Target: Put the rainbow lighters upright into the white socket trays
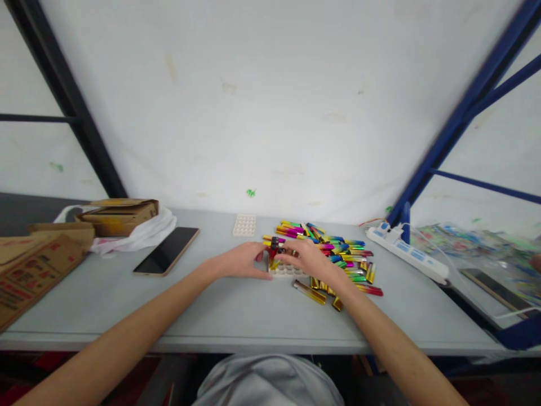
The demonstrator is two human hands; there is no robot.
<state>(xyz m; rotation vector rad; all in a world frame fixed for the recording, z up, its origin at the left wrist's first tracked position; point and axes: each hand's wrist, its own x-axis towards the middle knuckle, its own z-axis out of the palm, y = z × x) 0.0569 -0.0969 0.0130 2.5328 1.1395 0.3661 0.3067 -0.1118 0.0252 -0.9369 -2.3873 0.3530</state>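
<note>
A white tray with rows of holes (287, 272) lies in front of me, partly covered by my hands. My left hand (243, 259) is curled around its left end, thumb at the near corner and index finger reaching toward a dark-topped red lighter (274, 248). That lighter stands upright at the tray's left end. My right hand (310, 259) arches over the tray from the right, its fingers closed at the lighter. Just beyond my right hand spreads a pile of shiny multicoloured lighter shells (342, 248). One gold-brown shell (310, 292) lies closer to me.
A second white holed tray (244, 225) lies near the wall. To the left are a phone (167, 252), a white plastic bag (163, 228) and cardboard boxes (51, 262). A power strip (406, 254) runs along the right, beside a blue metal frame (456, 118).
</note>
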